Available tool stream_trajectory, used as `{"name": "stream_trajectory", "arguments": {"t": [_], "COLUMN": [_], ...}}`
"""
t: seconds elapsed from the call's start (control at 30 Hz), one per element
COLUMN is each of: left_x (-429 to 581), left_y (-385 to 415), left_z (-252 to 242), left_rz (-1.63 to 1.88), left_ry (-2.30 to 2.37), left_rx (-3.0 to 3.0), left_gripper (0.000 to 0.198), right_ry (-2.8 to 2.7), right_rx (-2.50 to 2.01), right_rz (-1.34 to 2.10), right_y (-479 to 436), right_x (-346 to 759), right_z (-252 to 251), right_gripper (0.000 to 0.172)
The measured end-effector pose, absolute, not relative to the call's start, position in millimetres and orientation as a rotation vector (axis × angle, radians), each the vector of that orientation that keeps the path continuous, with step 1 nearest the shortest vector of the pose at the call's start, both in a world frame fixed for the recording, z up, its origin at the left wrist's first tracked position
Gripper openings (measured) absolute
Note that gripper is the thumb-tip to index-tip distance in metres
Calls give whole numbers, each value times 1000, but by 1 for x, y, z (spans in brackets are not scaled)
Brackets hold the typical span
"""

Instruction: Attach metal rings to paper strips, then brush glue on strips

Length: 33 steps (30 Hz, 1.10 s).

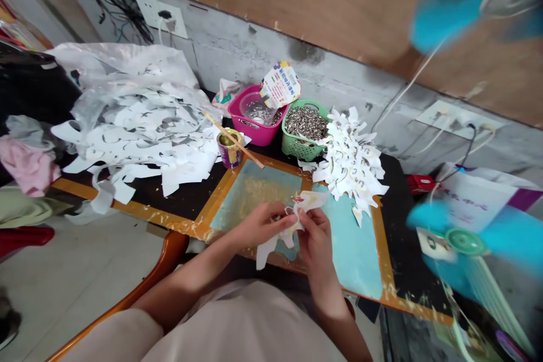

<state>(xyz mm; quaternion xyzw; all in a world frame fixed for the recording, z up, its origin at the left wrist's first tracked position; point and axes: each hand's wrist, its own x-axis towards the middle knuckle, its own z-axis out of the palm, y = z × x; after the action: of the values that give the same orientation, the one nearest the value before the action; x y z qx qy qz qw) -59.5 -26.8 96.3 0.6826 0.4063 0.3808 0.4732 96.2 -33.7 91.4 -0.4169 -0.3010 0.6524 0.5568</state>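
Between my two hands, over the table's front edge, is a white cut-out piece (263, 253) with a wavy outline, like paper or thin fabric. My left hand (265, 223) pinches it from the left, near a small metal ring (289, 211). The fingers of my right hand (314, 232) are closed on its right part. Below lies a glue-stained light blue sheet (254, 189) taped to the tabletop. Behind my hands stand a green basket (302, 150) full of small metal rings and an open tin (230, 150) with a wooden stick (237, 143) across it.
A big heap of white cut-outs (148, 130) covers the left of the table. More pieces (350, 164) with rings pile up at right, above a second blue sheet (356, 254). A pink basket (258, 133) stands at the back. Blue-bladed fans (466, 241) spin at far right.
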Motion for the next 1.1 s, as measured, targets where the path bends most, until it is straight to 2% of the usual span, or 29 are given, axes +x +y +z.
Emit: {"name": "stream_trajectory", "arguments": {"t": [0.17,0.33,0.43,0.47,0.6,0.87,1.1], "left_x": [-50,-49,-50,-50,-46,-41,-50], "left_y": [-30,-36,-36,-36,-34,-32,-35], "left_z": [92,79,72,71,70,73,76], "left_rz": [936,985,1092,1127,1207,1302,1349], "left_ry": [769,804,943,983,1092,1247,1011], "left_rx": [1550,1440,1379,1376,1557,1918,1376], "left_gripper": [37,40,44,45,49,49,66], "right_ry": [-598,-609,-692,-734,-858,-685,-768], "right_rx": [-1030,-991,-865,-853,-919,-919,-928], "right_rz": [1538,1772,1933,1927,1757,1742,1708], "right_y": [-38,-27,-22,-23,-30,-29,-30], "right_x": [98,112,119,119,109,98,99], "right_z": [99,99,92,90,82,84,98], "right_gripper": [30,28,48,49,28,32,27]}}
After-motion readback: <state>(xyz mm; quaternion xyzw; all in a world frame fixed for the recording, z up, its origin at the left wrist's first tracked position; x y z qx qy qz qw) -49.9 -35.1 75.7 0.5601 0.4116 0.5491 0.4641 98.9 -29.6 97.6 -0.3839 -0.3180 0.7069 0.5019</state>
